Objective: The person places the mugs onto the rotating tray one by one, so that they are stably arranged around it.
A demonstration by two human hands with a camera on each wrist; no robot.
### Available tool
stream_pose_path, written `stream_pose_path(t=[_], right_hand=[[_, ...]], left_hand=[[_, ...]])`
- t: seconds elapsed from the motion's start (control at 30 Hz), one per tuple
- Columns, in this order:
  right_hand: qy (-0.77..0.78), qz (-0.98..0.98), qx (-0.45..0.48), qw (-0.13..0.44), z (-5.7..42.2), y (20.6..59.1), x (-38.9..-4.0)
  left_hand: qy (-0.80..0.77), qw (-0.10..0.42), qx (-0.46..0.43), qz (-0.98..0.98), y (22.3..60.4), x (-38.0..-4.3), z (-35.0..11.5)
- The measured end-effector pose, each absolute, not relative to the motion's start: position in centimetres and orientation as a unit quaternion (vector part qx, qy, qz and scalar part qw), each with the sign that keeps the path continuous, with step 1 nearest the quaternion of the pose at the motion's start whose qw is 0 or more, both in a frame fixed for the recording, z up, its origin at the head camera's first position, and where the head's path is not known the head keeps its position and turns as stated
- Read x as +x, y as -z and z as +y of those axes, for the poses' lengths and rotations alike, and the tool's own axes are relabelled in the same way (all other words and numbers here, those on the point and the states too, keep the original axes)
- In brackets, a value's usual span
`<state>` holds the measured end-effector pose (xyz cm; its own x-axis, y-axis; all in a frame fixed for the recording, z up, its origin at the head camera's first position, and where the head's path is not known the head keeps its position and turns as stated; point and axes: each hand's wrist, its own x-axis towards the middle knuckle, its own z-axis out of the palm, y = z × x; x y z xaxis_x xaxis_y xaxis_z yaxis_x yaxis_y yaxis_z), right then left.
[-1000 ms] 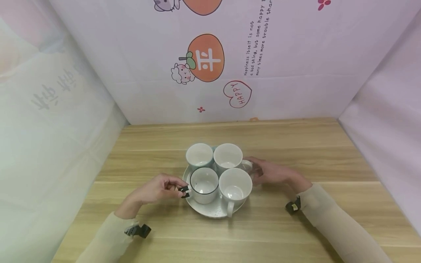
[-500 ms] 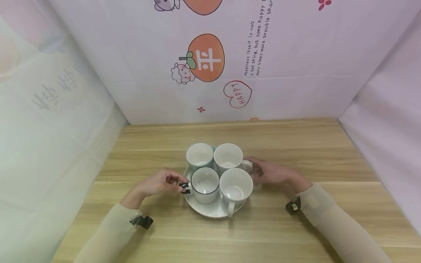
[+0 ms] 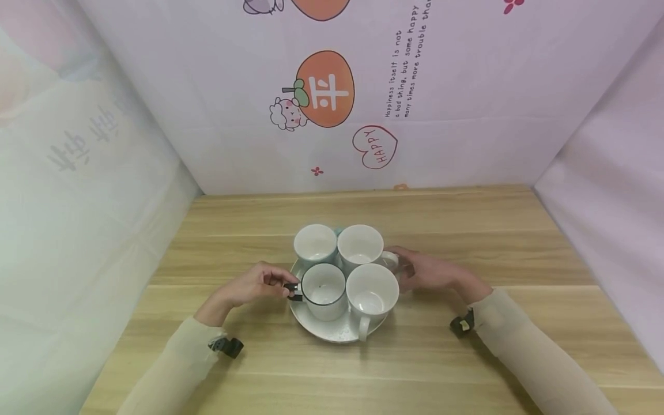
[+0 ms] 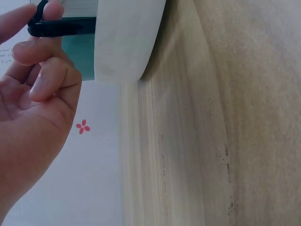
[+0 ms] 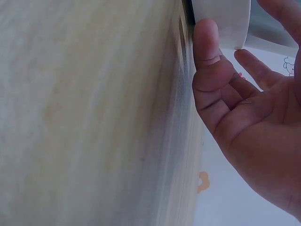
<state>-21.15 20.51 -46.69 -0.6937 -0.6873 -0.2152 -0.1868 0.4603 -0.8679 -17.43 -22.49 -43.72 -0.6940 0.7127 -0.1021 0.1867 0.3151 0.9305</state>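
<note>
My left hand [image 3: 261, 286] pinches the black-edged handle of a white mug [image 3: 324, 308] with a dark rim. That mug stands upright at the near left of a round white plate [image 3: 332, 332], its handle pointing left. In the left wrist view, thumb and finger meet at the black handle [image 4: 63, 27]. My right hand [image 3: 422, 272] rests at the plate's right side, beside the handle of the far right mug [image 3: 359, 245]. In the right wrist view its fingers [image 5: 205, 40] lie loosely bent against the white plate wall [image 5: 225, 21].
Two more mugs share the plate: a pale blue-green one [image 3: 314, 245] at the far left and a white one [image 3: 372, 291] at the near right, handle toward me. Under the plate lies a wooden table [image 3: 332, 380]. Printed white cloth [image 3: 456, 115] closes the back and sides.
My left hand has moved slightly away from me, turning the dark-rimmed mug a little so its handle swings farther back. The right hand stays where it was.
</note>
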Motion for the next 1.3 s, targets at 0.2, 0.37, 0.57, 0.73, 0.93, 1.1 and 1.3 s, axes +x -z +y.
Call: stream_pose_path(t=[0.2,0.37,0.57,0.73,0.93,1.1,1.3], right_hand=[[0.445,0.805,-0.27,0.286,20.5,46.6,-21.2],[0.437,0.811,-0.273,0.277,20.8,46.7,-21.3],[0.406,0.834,-0.29,0.236,21.3,46.9,-21.7],[0.405,0.833,-0.304,0.224,21.6,46.5,-22.1],[0.393,0.841,-0.288,0.234,21.7,45.9,-22.4],[0.371,0.856,-0.286,0.217,21.9,45.6,-22.6],[0.322,0.882,-0.293,0.179,22.3,45.0,-23.0]], left_hand=[[-0.515,0.263,0.292,0.762,43.7,-17.5,-22.6],[-0.509,0.249,0.285,0.773,43.8,-17.3,-23.1],[-0.495,0.214,0.275,0.796,43.5,-17.5,-24.3],[-0.467,0.194,0.25,0.826,43.4,-18.2,-25.3],[-0.396,0.149,0.219,0.879,42.9,-19.3,-26.1],[-0.372,0.143,0.212,0.892,42.6,-20.1,-26.4],[-0.347,0.124,0.208,0.906,42.0,-20.9,-26.2]])
